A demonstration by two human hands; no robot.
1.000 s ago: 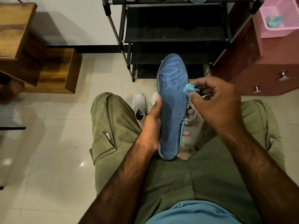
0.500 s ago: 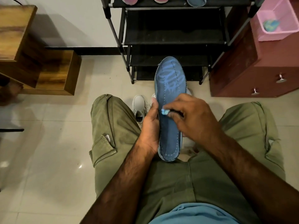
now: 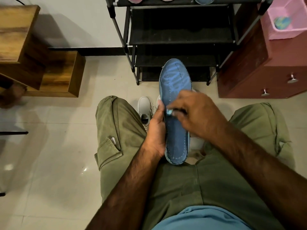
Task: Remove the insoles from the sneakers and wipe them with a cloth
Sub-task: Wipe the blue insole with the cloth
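One wide-angle view, from a camera worn on a seated person's head, facing forward and steeply down. Nearest the lens, at the bottom edge, are a blue shirt (image 3: 199,219) and green trousers (image 3: 119,130). The left hand (image 3: 156,130) and right hand (image 3: 199,113), close up, hold a blue insole (image 3: 176,80) and a scrap of cloth (image 3: 169,112) at the centre. Farther off lie the tiled floor (image 3: 49,146) and, along the top edge, a black shoe rack (image 3: 181,35).

You are looking at a dim, warm-toned indoor view. Small glare spots are glinting on the glossy floor (image 3: 49,146), and the cabinet (image 3: 16,30) is casting a soft shadow on the wall (image 3: 74,22) to its right. Your right hand (image 3: 197,113) is smearing with motion blur; the wide lens is bending the edges.
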